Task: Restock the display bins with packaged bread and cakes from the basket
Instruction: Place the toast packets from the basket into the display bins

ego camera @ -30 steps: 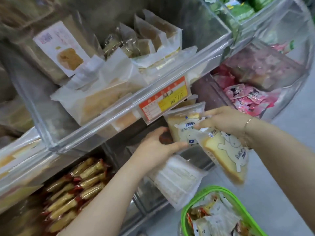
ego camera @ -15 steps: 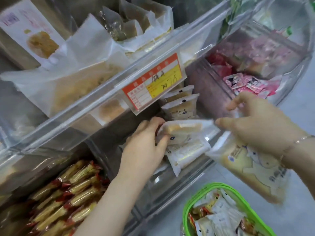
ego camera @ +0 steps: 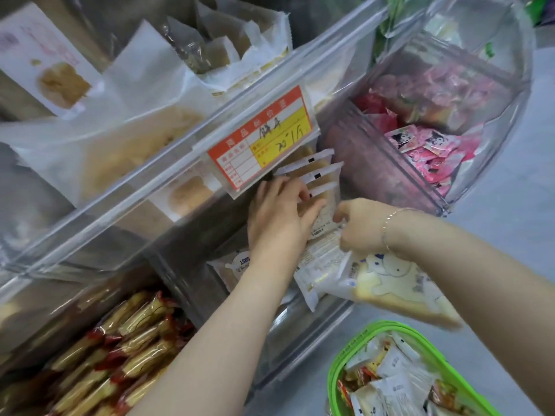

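**A:** What step is this?

**B:** Stocking in progress, by my reading: toast packs (ego camera: 312, 178) stand in a row in the clear bin (ego camera: 300, 331), directly above the left hand (ego camera: 280, 216). That hand lies with fingers spread and nearly straight against the front pack, steadying it.

**A:** And the right hand (ego camera: 362, 228)?

**B:** Just to the right of the left one, fingers curled, pinching the top of a bread bag (ego camera: 393, 285) that hangs below its wrist. Whether it also touches the front pack, I cannot tell.

**A:** Next move?

**B:** Likely slotting that bag in front of the row, keeping it upright while the left hand holds the others back. The green basket (ego camera: 345, 364), below the right forearm, still holds more packets.
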Action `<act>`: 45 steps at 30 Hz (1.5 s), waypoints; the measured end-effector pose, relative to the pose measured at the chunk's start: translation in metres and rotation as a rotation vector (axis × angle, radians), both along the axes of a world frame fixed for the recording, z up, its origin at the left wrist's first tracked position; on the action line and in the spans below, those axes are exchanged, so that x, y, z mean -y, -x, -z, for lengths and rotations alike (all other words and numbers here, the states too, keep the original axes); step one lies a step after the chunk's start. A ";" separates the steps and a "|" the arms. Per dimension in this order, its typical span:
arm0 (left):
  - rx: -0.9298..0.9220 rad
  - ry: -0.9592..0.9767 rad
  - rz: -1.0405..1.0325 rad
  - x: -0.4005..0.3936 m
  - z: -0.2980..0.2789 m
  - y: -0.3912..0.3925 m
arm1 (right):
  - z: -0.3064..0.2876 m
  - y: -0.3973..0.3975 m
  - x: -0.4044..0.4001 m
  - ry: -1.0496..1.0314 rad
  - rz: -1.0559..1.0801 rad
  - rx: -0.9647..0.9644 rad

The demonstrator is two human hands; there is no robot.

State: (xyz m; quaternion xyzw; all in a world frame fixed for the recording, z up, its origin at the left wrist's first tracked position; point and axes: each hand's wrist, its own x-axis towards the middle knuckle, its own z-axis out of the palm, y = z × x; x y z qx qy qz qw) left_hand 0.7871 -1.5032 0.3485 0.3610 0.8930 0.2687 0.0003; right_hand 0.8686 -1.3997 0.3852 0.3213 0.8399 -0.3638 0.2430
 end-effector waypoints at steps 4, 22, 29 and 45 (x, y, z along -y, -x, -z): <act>0.323 -0.172 -0.191 0.018 -0.003 0.002 | 0.000 0.008 -0.015 -0.050 0.074 -0.029; 0.704 -0.045 -0.193 0.065 0.016 -0.013 | -0.007 0.004 -0.023 -0.081 -0.143 -0.349; 0.881 -0.032 -0.420 0.026 0.038 0.014 | -0.005 -0.026 -0.039 -0.169 -0.014 -0.619; 0.682 0.538 -0.001 0.004 0.044 -0.013 | 0.024 -0.017 -0.043 -0.525 -0.136 -0.405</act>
